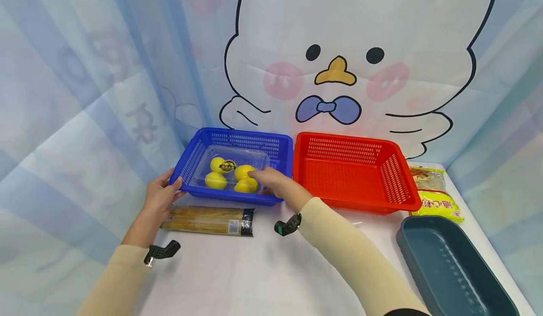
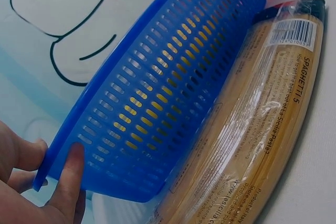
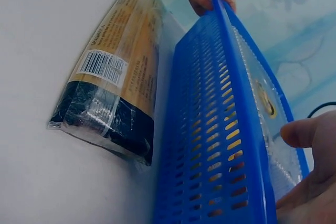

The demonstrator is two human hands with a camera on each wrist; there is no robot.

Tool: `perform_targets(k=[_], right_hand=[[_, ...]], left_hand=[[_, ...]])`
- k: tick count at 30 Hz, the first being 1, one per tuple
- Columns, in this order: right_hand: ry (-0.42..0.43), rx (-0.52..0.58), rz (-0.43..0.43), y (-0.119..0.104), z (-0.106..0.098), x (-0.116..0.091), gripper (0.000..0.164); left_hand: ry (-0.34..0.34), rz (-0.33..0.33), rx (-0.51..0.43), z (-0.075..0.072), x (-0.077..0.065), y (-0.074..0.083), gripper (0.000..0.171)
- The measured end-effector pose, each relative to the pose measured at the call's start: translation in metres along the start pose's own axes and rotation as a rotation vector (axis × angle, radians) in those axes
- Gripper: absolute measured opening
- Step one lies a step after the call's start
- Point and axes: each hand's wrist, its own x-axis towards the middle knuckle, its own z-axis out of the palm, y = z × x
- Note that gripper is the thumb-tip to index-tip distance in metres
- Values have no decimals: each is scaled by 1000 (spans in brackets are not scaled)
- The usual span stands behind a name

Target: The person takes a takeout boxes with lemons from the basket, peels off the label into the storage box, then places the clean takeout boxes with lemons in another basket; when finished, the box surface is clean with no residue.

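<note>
In the head view, a blue slotted basket (image 1: 237, 196) stands at the back left of the table. My left hand (image 1: 161, 195) grips its left front corner, thumb on one side of the rim and fingers against the outer wall in the left wrist view. Inside the basket lies a clear plastic box (image 1: 250, 153) with several round yellow fruits (image 1: 215, 180) and a dark and gold label. My right hand (image 1: 277, 184) reaches over the basket's right end and holds the box's right end, thumb on the lid; its other fingers are mostly hidden.
A pack of spaghetti (image 1: 199, 219) lies just in front of the blue basket. To the right stands a red slotted basket (image 1: 360, 205), beside yellow food bags (image 1: 439, 205). A dark teal tray (image 1: 449, 264) sits at the right table edge. A printed curtain (image 1: 339, 19) closes off the back.
</note>
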Motion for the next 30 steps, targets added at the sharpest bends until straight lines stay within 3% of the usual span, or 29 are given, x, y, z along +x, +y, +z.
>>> perform_targets(k=[8, 15, 18, 30], right_hand=[[32, -14, -32, -1, 4, -1, 82], [54, -15, -65, 0, 10, -2, 113], [56, -13, -79, 0, 12, -3, 116], [1, 213, -139, -4, 6, -15, 112]], left_hand=[[2, 8, 11, 2, -2, 3, 64], [-16, 8, -1, 2, -2, 2, 65], [-15, 9, -1, 1, -2, 1, 66], [-10, 7, -1, 2, -3, 0, 65]])
